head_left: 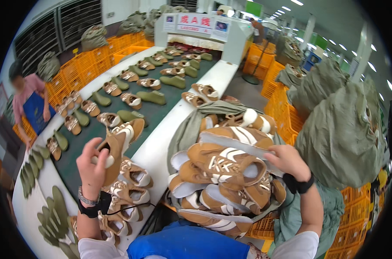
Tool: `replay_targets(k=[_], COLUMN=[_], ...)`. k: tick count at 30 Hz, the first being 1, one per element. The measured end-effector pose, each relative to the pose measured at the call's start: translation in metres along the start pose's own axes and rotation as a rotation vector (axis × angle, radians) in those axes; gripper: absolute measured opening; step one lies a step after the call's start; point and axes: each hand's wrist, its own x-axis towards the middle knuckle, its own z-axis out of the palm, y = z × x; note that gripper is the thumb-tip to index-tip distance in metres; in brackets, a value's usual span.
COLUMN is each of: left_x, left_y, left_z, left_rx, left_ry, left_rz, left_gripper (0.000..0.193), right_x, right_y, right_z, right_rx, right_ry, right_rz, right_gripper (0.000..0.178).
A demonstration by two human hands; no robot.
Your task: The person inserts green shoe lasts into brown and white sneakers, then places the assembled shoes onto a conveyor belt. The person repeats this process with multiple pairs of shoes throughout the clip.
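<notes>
Conveyor (174, 93) had shoe pile (224, 168) at right.
Left fingers (90, 146) clasped brown shoe (117, 149), likely light, pliable, heel best to grip; right fingers (275, 156) touched pile, grip unclear.

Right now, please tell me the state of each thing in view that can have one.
Left hand: closed on a shoe
Held shoe: raised, tilted
Right hand: touching the shoe pile, grip unclear
Shoe pile: heaped above the sack's rim
Sack: open, overfull
Conveyor belt: loaded; moving or stopped, cannot tell
Green shoe forms: lying on the belt
Large right-hand sack: bulging
Orange crates: stacked
</notes>
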Motion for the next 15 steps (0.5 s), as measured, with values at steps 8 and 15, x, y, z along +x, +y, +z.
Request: replay_targets(k=[8, 15], left_x=[-0.065, -0.149], left_y=[-0.081, -0.123], left_z=[-0.157, -0.279], left_rx=[-0.734, 0.001], left_ry=[0.194, -0.051], left_rz=[-0.620, -0.479], left_gripper=[0.033, 0.047], right_x=[-0.078, -0.064], right_y=[-0.104, -0.180], right_z=[-0.006, 0.172], right_rx=[0.555, 0.188], right_ry=[-0.283, -0.158], right_rz=[-0.135, -0.606], right_gripper=[0.040, 0.050])
